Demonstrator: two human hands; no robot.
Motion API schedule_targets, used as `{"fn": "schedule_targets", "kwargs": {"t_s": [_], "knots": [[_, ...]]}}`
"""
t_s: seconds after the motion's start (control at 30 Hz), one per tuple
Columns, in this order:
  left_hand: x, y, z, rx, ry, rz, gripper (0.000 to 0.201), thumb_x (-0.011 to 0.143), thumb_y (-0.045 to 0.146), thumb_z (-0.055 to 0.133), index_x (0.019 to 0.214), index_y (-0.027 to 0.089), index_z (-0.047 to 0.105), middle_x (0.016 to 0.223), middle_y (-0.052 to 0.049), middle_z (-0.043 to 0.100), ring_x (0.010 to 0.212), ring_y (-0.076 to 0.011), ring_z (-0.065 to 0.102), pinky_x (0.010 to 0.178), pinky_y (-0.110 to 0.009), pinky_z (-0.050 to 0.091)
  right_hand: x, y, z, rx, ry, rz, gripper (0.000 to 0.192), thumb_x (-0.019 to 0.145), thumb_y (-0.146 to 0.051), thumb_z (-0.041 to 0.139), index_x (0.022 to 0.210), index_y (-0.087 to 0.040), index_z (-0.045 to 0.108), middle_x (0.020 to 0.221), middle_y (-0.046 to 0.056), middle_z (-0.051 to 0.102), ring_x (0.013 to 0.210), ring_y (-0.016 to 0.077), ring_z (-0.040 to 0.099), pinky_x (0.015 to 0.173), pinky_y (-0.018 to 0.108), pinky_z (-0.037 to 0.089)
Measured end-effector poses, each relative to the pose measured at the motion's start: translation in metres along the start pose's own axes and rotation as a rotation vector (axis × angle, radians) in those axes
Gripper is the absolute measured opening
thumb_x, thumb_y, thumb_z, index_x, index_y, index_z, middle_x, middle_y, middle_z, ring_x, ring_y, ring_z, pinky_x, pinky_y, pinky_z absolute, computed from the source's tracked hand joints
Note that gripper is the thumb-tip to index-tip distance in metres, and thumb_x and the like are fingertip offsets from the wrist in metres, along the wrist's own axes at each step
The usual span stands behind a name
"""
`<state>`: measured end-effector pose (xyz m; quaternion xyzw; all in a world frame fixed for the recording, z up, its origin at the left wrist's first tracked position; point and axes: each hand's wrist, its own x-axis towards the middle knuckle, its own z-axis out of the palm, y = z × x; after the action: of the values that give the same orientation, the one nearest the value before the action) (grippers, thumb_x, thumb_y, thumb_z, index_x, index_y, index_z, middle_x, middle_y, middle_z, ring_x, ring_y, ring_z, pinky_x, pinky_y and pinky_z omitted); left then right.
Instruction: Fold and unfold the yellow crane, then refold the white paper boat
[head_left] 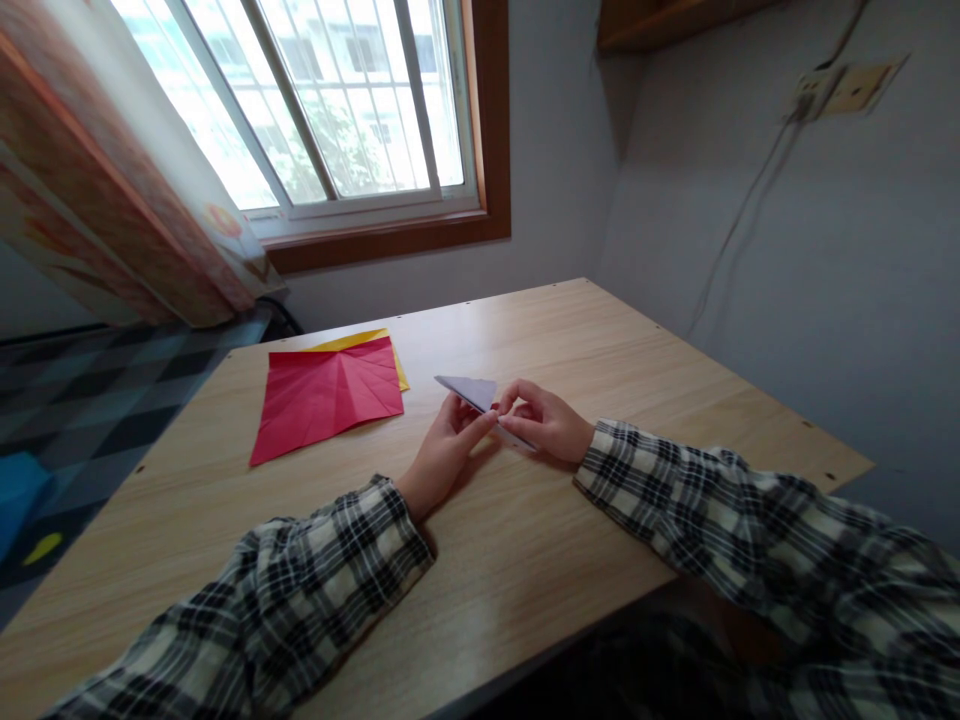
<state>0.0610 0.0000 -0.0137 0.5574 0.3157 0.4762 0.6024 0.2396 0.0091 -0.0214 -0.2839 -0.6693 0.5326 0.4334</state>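
A small piece of folded pale grey-lilac paper (pixel 471 390) is held between both hands just over the wooden table (pixel 525 560). My left hand (pixel 442 450) grips its left part, with the thumb along the near edge. On the right end, my right hand (pixel 551 425) pinches the paper between thumb and fingers. The two thumbs nearly meet at the middle of the folded piece. One pointed flap sticks up to the left, above the left fingers. Part of the paper is hidden behind the fingers.
Left of the hands lies a creased red paper sheet (pixel 334 400), partly covering a yellow sheet (pixel 401 370). Beyond the table are a window (pixel 345 100) and a patterned curtain (pixel 112 170). A cable (pixel 739 220) hangs from a wall socket (pixel 810 95) at right.
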Motion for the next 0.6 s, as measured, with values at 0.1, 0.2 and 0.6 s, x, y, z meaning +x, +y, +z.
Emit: {"fn": "schedule_targets", "kwargs": {"t_s": [0.1,0.2,0.6], "knots": [[0.001,-0.001,0.0,-0.043,-0.01,-0.021,0.039,0.084,0.028,0.071,0.117,0.017,0.055,0.117,-0.01,0.064,0.108,-0.023,0.061,0.098,-0.041,0.047,-0.001,0.001,0.0,0.027,-0.023,0.031,0.028,0.087,-0.043,0.063,0.09,-0.022,0.045,0.062,-0.008,0.052,0.045,0.0063,0.042,0.04,0.017,0.03],[0.002,-0.001,0.0,-0.063,-0.004,-0.022,0.038,0.084,0.028,0.072,0.116,0.017,0.054,0.115,-0.009,0.064,0.106,-0.0216,0.062,0.097,-0.038,0.047,-0.002,0.002,-0.001,0.011,-0.007,0.009,0.025,0.09,-0.043,0.059,0.094,-0.023,0.044,0.066,-0.007,0.053,0.047,0.0081,0.05,0.042,0.019,0.037],[0.001,-0.005,0.0,0.115,0.029,0.073,0.04,0.083,0.027,0.073,0.117,0.019,0.053,0.111,-0.007,0.063,0.101,-0.0186,0.061,0.089,-0.034,0.05,-0.006,-0.01,-0.006,-0.718,0.146,-0.264,0.043,0.085,-0.017,0.059,0.128,-0.022,0.053,0.077,-0.004,0.063,0.059,0.008,0.054,0.059,0.022,0.044]]}}
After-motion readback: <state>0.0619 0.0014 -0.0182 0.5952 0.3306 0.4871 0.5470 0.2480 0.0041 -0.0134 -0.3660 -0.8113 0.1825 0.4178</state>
